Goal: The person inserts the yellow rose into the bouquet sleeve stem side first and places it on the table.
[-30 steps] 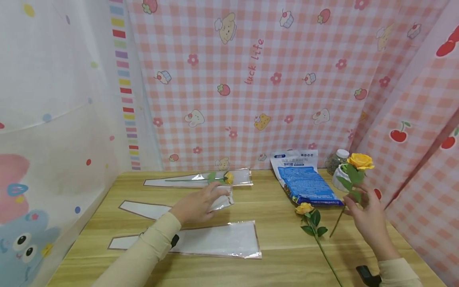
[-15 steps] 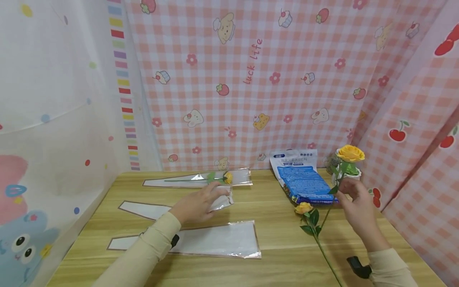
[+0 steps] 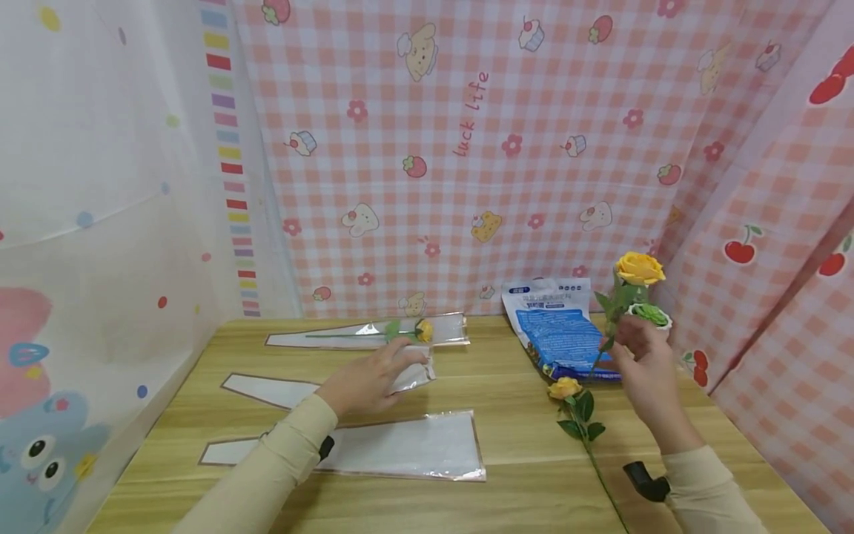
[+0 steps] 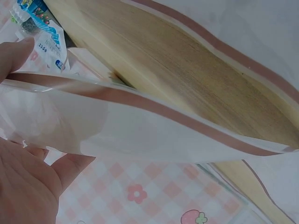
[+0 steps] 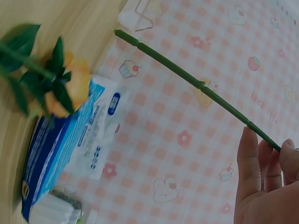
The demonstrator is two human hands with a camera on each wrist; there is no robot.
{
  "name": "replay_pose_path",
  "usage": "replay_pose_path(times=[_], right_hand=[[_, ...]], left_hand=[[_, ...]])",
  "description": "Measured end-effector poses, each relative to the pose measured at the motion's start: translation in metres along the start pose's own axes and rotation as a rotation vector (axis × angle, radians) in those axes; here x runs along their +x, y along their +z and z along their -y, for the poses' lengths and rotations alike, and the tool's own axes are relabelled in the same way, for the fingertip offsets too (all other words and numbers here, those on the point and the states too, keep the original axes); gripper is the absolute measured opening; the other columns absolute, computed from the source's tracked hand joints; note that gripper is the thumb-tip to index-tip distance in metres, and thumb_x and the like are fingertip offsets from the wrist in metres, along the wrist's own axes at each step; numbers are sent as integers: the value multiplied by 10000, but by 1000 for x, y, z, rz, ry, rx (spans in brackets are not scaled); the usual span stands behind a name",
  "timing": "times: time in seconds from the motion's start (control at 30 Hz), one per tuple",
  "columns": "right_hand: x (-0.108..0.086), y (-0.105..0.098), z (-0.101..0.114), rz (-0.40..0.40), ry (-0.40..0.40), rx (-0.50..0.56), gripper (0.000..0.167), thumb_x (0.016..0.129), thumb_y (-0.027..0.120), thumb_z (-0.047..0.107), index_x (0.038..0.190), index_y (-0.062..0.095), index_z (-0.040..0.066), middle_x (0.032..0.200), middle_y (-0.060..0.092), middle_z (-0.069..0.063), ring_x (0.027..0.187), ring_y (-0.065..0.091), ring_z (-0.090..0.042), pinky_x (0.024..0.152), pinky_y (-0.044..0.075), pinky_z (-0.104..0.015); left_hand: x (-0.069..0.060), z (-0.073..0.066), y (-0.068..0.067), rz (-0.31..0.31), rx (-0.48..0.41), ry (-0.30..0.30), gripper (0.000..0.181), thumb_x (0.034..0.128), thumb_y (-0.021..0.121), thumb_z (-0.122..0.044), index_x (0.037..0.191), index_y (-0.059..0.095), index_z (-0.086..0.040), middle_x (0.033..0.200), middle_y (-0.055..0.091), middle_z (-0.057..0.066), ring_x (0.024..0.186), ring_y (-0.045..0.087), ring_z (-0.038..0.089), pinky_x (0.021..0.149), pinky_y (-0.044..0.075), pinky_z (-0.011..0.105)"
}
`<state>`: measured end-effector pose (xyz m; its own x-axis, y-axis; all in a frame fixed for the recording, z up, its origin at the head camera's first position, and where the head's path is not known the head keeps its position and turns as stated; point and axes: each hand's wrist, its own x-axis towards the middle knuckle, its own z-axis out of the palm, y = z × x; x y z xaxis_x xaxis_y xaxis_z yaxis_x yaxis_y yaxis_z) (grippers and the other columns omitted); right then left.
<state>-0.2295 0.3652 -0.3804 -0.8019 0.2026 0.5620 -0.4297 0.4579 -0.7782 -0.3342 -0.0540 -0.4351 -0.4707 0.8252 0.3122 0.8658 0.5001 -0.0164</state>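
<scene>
My left hand (image 3: 373,374) holds the wide end of the middle flower sleeve (image 3: 267,391), a clear wrapper with a white middle and brown-edged border. In the left wrist view, this sleeve (image 4: 140,130) bows between thumb and fingers. My right hand (image 3: 646,371) pinches the green stem (image 5: 173,66) of a yellow rose (image 3: 640,268), bloom upward, above the table at the right. The stem's cut end points away from the hand. Below it lies another yellow rose (image 3: 565,387). A third rose (image 3: 425,331) lies on or in the far sleeve (image 3: 454,326); I cannot tell which.
Nearest me on the table (image 3: 534,482) lies another flat sleeve (image 3: 414,445). A blue and white bag (image 3: 567,341) sits at the back right. Beside it, a small green potted plant (image 3: 650,317) is partly behind my right hand. Checked cloth (image 3: 373,148) hangs behind the table.
My right hand has moved leftward and slightly up with the rose, across the front of the potted plant. The left hand and the sleeves have stayed in place.
</scene>
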Motion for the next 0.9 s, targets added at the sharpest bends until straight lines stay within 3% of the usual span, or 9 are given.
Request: replay_pose_path(times=[0.23, 0.63, 0.9], right_hand=[[2, 18, 10, 43, 28, 135, 314, 1009, 543, -35, 1313, 482, 16, 1021, 599, 54, 885, 649, -50, 652, 605, -258], [8, 41, 17, 40, 30, 224, 395, 996, 586, -21, 1348, 445, 90, 1015, 594, 12, 860, 678, -104, 658, 615, -310], [11, 59, 20, 35, 25, 277, 386, 1000, 563, -38, 1350, 441, 71, 976, 563, -25, 863, 681, -141, 658, 619, -333]], left_hand=[[-1, -1, -1, 5, -29, -11, 731, 881, 786, -186, 1469, 352, -205, 1465, 378, 177, 896, 621, 166, 665, 550, 192], [-1, -2, -1, 20, 5, -16, 729, 894, 774, -208, 1479, 340, -217, 1464, 384, 184, 912, 630, 172, 679, 565, 211], [0, -5, 0, 10, 4, -14, 727, 879, 785, -206, 1471, 363, -223, 1452, 406, 176, 1029, 635, 210, 795, 590, 281]])
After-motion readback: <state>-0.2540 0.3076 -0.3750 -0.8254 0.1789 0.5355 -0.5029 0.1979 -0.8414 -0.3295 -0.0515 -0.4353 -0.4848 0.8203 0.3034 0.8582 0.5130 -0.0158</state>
